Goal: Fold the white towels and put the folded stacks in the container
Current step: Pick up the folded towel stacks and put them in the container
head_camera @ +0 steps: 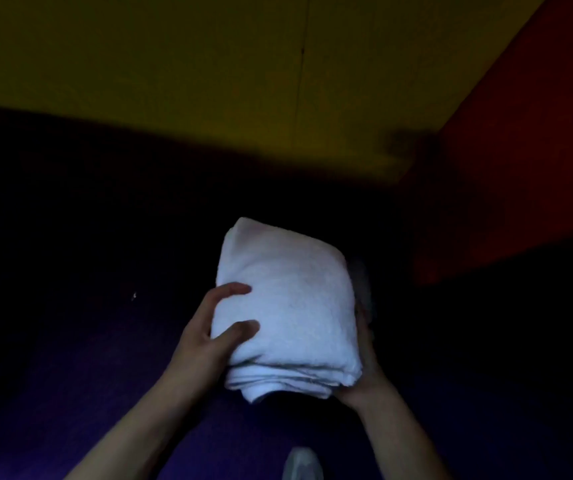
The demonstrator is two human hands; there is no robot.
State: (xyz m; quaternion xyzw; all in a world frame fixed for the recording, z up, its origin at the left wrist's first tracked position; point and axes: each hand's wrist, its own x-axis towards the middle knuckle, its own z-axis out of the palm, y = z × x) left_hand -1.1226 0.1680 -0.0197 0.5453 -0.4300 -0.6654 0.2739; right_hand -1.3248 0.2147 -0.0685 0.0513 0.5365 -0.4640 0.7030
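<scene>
A folded stack of white towels [288, 310] is held up in front of me over a dark purple surface. My left hand [209, 330] grips its left edge, thumb and a finger curled onto the top layer. My right hand [364, 368] holds the right and lower edge from underneath, mostly hidden by the stack. The layered fold edges face me at the bottom. No container is recognisable in this dim view.
The scene is very dark. A yellow panel [209, 81] fills the top of the view and a red wall [520, 168] stands at the right. The dark purple surface [70, 341] spreads below. A pale blurred object [302, 464] shows at the bottom edge.
</scene>
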